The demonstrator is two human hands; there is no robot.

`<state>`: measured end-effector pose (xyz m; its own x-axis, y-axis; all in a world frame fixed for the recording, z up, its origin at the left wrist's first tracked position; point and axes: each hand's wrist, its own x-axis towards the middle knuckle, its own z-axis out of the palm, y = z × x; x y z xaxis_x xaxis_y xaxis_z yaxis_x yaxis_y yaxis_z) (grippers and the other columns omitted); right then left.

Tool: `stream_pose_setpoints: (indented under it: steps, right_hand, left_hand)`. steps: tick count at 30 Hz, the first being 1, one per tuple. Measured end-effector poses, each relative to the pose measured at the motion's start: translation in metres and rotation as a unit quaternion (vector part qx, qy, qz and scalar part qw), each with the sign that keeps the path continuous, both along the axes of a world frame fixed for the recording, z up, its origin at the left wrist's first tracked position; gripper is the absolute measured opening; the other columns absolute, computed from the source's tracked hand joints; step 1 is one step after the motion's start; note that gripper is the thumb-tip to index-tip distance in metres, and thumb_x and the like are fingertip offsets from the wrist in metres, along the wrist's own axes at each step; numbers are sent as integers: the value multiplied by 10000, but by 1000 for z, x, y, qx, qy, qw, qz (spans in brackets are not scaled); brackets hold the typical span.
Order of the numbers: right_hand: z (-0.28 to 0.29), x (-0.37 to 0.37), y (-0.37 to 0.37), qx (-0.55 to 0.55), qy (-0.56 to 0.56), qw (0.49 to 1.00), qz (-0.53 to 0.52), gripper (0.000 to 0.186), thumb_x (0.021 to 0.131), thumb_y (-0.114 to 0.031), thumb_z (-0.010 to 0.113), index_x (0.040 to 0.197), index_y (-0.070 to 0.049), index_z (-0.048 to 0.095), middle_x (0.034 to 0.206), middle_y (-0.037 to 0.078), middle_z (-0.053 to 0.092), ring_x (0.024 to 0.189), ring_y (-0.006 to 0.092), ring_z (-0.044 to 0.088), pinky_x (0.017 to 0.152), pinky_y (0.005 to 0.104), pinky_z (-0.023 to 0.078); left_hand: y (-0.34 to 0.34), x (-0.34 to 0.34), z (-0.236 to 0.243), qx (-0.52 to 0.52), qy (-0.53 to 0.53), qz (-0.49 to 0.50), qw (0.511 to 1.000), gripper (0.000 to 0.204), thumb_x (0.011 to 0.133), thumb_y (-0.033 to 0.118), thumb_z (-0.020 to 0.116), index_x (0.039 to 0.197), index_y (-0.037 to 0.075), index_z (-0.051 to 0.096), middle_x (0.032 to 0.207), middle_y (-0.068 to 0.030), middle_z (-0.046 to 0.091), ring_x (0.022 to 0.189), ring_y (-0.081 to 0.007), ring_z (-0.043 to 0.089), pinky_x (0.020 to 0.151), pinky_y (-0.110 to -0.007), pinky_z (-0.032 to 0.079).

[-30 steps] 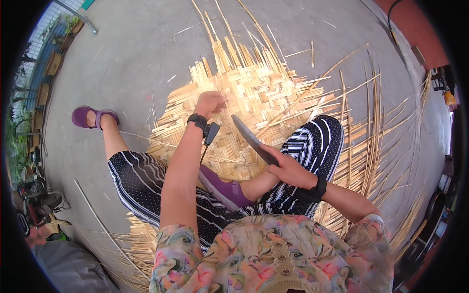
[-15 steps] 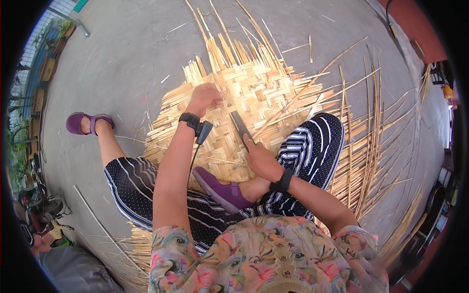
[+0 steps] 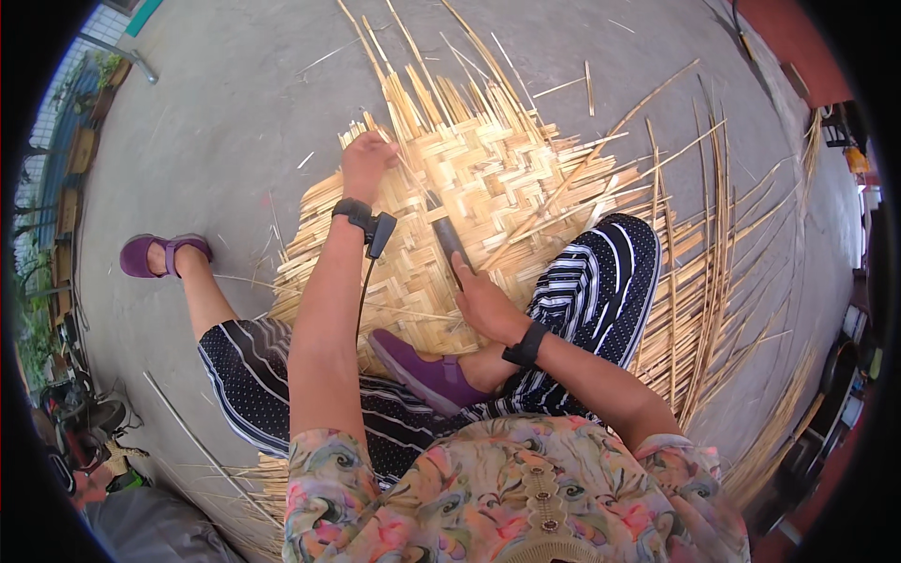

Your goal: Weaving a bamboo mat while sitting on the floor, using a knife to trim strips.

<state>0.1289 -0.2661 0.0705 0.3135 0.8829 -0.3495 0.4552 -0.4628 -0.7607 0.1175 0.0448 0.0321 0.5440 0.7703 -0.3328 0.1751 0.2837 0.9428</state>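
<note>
A woven mat of pale bamboo-like strips lies on the ground in front of me, its strip ends fanning out past the weave. My right hand grips the near end of a dark, flat, blade-like tool. The tool lies along the mat, and its far end passes beneath a light strip of the weave. Farther off, at the mat's left side, my left hand has its fingers pinched on a thin strip. That strip slants down toward the tool's far end. Part of the left hand is blurred.
My foot in a purple shoe presses on the mat's near edge; the other shoe rests on the concrete at left. Long loose strips spread across the right side. Planter boxes line the far left.
My left hand has moved left and slightly away from me, pulling back from the tool's tip. My right hand and the tool have shifted slightly left and nearer.
</note>
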Motion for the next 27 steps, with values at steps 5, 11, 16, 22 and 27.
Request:
stream_pose_setpoints:
  steps: [5, 11, 16, 22, 27]
  right_hand:
    - [-2, 0, 0, -16, 23, 1000, 8, 669, 903, -72, 483, 1504, 86, 235, 984, 410, 550, 853, 512, 598, 814, 497, 513]
    - [-3, 6, -3, -23, 13, 1000, 2, 694, 931, -118, 558, 1516, 58, 230, 1063, 371, 578, 950, 490, 603, 866, 481, 491]
    - [5, 5, -6, 3, -5, 1000, 0, 700, 915, -115, 580, 1505, 55, 245, 1048, 361, 594, 956, 490, 604, 888, 478, 488]
    - [49, 16, -60, -9, 4, 997, 74, 724, 886, -119, 607, 1491, 44, 244, 961, 349, 600, 814, 477, 626, 765, 509, 517]
    - [106, 26, -101, -138, 83, 982, 99, 692, 880, -144, 656, 1456, -6, 299, 1130, 323, 606, 1055, 458, 609, 897, 482, 496]
  left_hand:
    - [-6, -2, -5, 48, 103, -109, 988, 159, 813, 7, 765, 909, 36, 642, 820, -38, 675, 694, -118, 629, 639, -255, 515]
    - [-60, -5, -2, 248, 307, -174, 902, 302, 697, 253, 844, 691, 26, 644, 690, -120, 659, 664, -276, 645, 632, -404, 491]
    - [-52, -13, -1, 281, 360, -220, 862, 389, 705, 363, 822, 833, 9, 722, 875, -184, 715, 846, -369, 685, 747, -451, 531]
    - [-65, -14, -9, 304, 379, -214, 847, 356, 637, 309, 882, 753, 43, 676, 737, -143, 683, 717, -250, 660, 677, -383, 504]
    - [-36, -28, 0, 259, 137, -22, 956, 192, 783, 149, 797, 898, 27, 703, 751, -42, 681, 700, -148, 640, 668, -288, 499]
